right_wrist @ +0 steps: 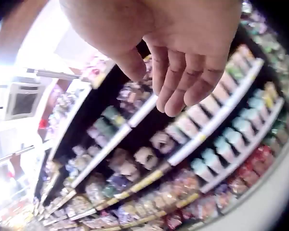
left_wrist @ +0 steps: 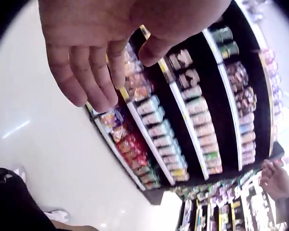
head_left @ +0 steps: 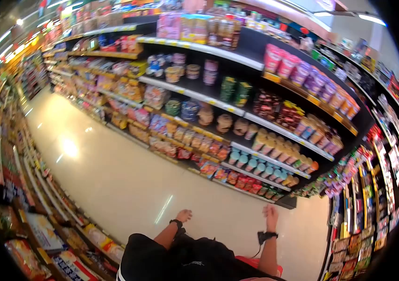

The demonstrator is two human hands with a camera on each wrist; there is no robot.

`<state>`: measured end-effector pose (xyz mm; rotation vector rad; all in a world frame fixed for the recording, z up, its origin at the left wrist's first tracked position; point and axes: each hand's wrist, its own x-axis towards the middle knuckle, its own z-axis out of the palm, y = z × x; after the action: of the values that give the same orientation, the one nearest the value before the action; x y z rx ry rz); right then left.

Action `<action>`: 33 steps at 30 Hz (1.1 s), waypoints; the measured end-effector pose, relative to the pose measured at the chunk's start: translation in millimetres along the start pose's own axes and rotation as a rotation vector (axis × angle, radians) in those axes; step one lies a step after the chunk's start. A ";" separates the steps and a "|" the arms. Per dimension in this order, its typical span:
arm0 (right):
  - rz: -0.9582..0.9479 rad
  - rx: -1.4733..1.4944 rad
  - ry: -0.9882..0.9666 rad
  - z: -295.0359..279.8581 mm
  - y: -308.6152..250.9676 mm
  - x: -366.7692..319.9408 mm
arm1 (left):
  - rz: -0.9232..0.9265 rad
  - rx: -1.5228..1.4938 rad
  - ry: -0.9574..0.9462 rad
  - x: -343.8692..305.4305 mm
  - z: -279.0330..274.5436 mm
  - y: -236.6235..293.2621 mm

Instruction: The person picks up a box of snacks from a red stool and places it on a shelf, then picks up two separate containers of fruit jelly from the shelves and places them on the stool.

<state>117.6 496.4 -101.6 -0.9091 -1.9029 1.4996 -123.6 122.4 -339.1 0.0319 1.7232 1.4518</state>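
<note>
My left hand (head_left: pixel 184 215) hangs over the floor in front of my body, its fingers loosely bent and nothing in them. Seen from the left wrist, the fingers (left_wrist: pixel 82 72) droop before the shelves. My right hand (head_left: pixel 270 211) is held out near the shelf's lower right end, also holding nothing. Its fingers (right_wrist: pixel 176 86) curve softly in the right wrist view. Closest to the hands, though apart from them, are shelves with rows of cups with light-blue lids (head_left: pixel 251 164), beige-topped cups (head_left: pixel 274 150) and red snack bags (head_left: pixel 241 181).
A long shelf unit runs along the aisle, with pink and purple tubs (head_left: pixel 297 70) high up and dark jars (head_left: pixel 236 92) lower. Another shelf of packaged goods (head_left: pixel 45 232) stands close on the left. Glossy floor (head_left: pixel 115 173) lies between them. More racks (head_left: pixel 363 220) stand at right.
</note>
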 end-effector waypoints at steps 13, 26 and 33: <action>-1.397 0.090 -0.291 213.2 -460.4 -24.9 | 0.073 -0.353 0.470 -103.9 -94.4 -47.6; -1.937 -0.505 0.017 116.4 -572.3 -61.2 | 0.360 0.076 0.261 -34.8 -48.8 81.6; -1.882 -0.694 0.142 30.6 -557.6 -71.4 | 0.412 0.000 0.005 12.9 21.4 108.6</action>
<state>42.1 338.3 433.5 0.6321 -1.8908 -0.3429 -171.0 181.1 -257.2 0.4049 1.7902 1.7452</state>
